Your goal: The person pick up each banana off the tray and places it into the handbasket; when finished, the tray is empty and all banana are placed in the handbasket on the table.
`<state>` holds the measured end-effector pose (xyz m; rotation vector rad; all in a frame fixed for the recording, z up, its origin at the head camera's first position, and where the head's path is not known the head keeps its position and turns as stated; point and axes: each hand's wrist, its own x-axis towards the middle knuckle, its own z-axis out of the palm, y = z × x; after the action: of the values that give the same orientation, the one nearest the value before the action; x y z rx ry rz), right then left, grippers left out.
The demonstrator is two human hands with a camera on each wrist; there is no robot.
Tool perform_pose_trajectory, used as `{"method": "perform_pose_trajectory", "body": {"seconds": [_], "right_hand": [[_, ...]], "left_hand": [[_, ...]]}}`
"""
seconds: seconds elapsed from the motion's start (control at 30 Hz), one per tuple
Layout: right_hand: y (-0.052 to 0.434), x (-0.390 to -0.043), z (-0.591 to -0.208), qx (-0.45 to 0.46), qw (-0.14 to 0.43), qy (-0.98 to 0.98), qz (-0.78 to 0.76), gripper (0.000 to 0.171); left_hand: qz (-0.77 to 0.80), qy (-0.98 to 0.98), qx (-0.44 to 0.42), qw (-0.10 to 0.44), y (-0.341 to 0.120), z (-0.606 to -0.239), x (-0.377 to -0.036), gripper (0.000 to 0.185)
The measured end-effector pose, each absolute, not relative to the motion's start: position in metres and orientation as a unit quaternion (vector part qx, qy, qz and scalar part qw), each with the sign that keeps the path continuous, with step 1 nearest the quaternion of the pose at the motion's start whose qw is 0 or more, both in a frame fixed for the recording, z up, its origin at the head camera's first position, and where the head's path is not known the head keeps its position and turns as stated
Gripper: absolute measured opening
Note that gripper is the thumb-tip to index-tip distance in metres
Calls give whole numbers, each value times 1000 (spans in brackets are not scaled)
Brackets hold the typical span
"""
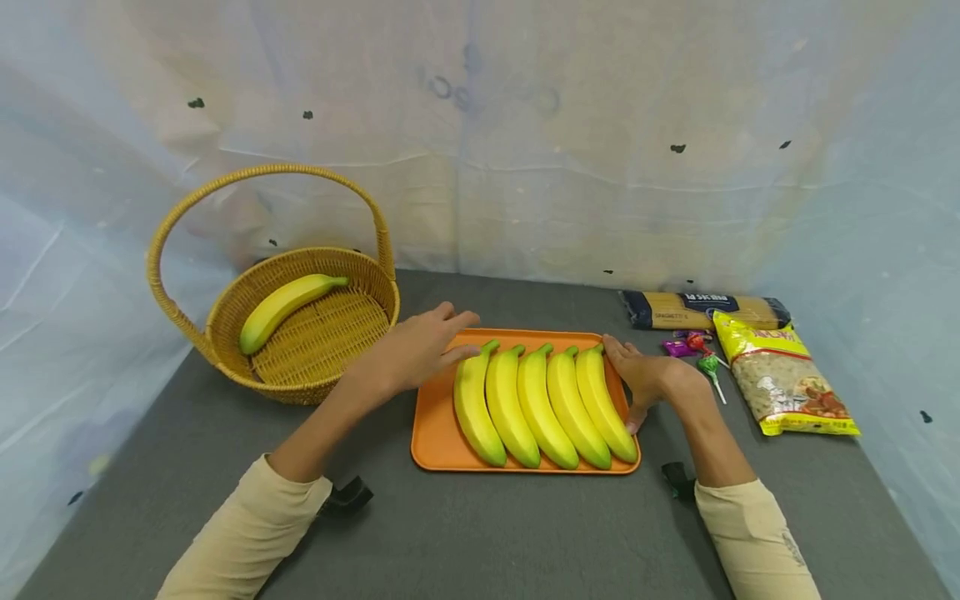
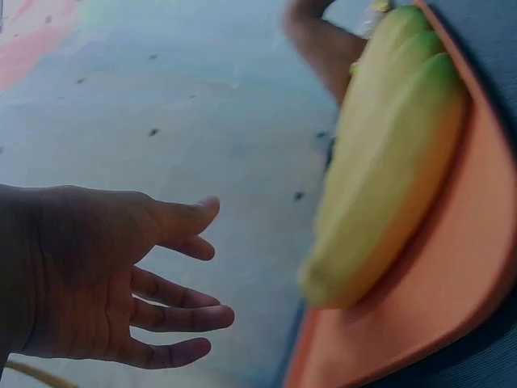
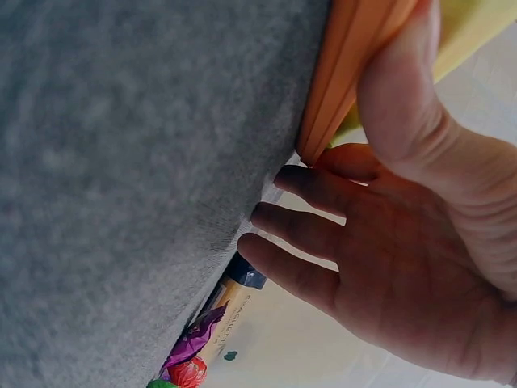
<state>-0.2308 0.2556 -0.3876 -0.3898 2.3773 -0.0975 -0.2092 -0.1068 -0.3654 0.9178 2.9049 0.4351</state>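
Tray [image 1: 435, 433] of bananas [image 1: 534, 400] between basket [image 1: 322, 343] and yellow bag [image 1: 783, 382]

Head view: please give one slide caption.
Five bananas on an orange tray, right hand at its edge; another banana in the basket.

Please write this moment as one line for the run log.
left hand: holds nothing | right hand: touches right edge of orange tray | on orange tray: five bananas | in wicker basket: one banana

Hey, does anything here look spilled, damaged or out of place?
Nothing looks spilled or damaged. Mildly odd: one curved yellow banana lies alone in the brown wicker basket, while five matching bananas share the orange rectangular tray.
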Motion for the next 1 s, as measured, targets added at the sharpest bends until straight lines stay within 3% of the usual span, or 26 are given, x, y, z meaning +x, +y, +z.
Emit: {"method": "perform_pose_trajectory", "body": {"seconds": [0.3,0.63,1.0], "right_hand": [[255,-232,-389,-153,357,921,-39,148],[257,-233,-389,-149,363,919,-46,149],[257,-231,-392,-142,360,921,-38,148]], "left_hand": [[139,939,288,130,-86,-396,-209,68],[139,940,259,173,-86,-406,-211,72],[164,935,276,153,-95,-396,-217,65]]}}
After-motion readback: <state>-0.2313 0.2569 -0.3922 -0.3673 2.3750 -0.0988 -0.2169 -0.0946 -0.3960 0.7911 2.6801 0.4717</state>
